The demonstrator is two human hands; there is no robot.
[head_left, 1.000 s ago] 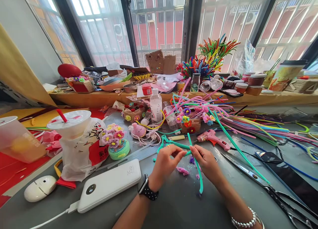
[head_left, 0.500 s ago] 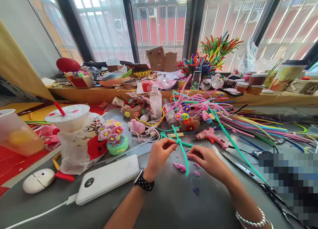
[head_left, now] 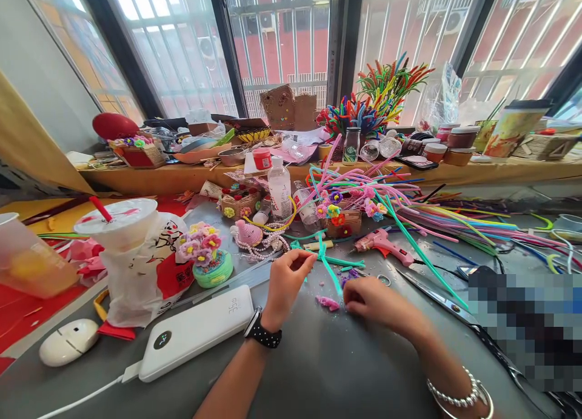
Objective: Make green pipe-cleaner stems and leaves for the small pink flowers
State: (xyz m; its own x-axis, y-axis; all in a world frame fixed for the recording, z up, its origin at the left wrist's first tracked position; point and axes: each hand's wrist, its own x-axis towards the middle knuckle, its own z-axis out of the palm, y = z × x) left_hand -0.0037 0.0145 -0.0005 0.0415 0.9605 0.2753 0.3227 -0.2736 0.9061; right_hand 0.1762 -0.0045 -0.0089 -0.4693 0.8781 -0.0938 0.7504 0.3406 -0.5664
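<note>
My left hand (head_left: 291, 282) pinches a green pipe cleaner (head_left: 331, 272) near its knotted middle, thumb and forefinger closed. One end points up and another curves down toward my right hand. My right hand (head_left: 375, 301) is low over the table just right of that lower end, its fingers curled in. What is in them, if anything, is hidden. A pink fuzzy scrap (head_left: 328, 303) lies on the table between the hands. Behind my right hand are purple scraps (head_left: 350, 277) and a small metal ring-like handle (head_left: 384, 279).
Large scissors (head_left: 454, 308) and a pink glue gun (head_left: 384, 247) lie to the right. A pile of pipe cleaners (head_left: 473, 222) spreads behind them. A white power bank (head_left: 200, 334), a flower ornament (head_left: 213, 267) and a bagged drink cup (head_left: 122, 261) stand left. A bottle (head_left: 279, 191) is behind.
My right hand has moved down and curled its fingers more. The green pipe cleaner's lower end has swung up a little, and the left hand keeps its pinch. The view has shifted slightly.
</note>
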